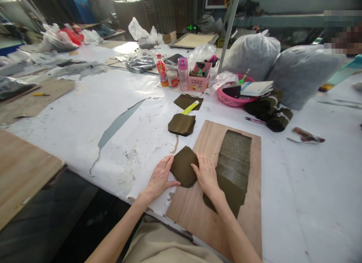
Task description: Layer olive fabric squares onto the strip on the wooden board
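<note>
A small stack of olive-green fabric squares [183,165] lies at the near edge of the white table, partly on a wooden board [198,214]. My left hand [160,177] presses its left side, fingers flat and thumb under the lower edge. My right hand [206,175] rests flat on its right side. Just right of that hand, a long fanned row of the same green pieces [234,163] lies on the board. Two more green stacks [181,124] [187,101] sit further back, with a yellow tube [190,107] on the far one.
Behind stand a pink box [199,79], bottles [161,69], a pink basin [232,99], dark green rolls [268,109] and grey stuffed bags [299,74]. Scissors [253,120] lie right of the board. A second wooden board [22,172] is at left. A pole [228,29] rises behind the basin.
</note>
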A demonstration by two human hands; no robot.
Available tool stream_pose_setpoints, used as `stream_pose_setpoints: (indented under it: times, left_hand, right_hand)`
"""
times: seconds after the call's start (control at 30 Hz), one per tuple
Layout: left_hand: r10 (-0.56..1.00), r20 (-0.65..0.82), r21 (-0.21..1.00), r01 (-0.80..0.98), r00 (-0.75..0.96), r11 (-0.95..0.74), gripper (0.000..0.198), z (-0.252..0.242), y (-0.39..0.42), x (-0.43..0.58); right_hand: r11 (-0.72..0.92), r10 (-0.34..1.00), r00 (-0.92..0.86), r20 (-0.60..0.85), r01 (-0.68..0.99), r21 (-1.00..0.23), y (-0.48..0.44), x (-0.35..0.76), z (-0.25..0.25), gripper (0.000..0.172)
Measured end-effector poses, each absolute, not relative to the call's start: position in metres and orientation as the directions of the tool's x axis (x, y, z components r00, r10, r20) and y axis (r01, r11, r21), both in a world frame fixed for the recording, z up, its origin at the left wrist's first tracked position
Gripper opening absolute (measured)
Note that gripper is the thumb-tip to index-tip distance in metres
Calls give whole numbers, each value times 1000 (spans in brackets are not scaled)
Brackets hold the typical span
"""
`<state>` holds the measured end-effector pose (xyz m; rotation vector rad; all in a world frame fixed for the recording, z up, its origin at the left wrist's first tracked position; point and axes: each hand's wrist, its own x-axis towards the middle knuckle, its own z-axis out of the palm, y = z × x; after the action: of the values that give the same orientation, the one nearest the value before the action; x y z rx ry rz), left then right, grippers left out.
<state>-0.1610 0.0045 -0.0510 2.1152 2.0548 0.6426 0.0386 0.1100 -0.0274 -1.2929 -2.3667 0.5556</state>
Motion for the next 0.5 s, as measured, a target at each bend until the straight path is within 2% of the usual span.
stream_pose_setpoints:
  times: [0.3, 0.4, 0.5]
  left_hand:
    - [975, 221, 385, 919, -7, -81, 87, -62, 8, -164]
    - [972, 231, 390, 920, -45, -50, 86, -61, 6, -161]
    - [979, 188, 415, 910, -73, -12, 97, -60, 7, -157]
  right_hand:
    - [505, 856, -490, 167, 722, -473, 98, 42, -30, 43]
    - [523, 851, -454, 265, 685, -507, 89, 58, -29, 45]
    - [527, 849, -345, 400, 602, -600, 72, 84, -37, 41]
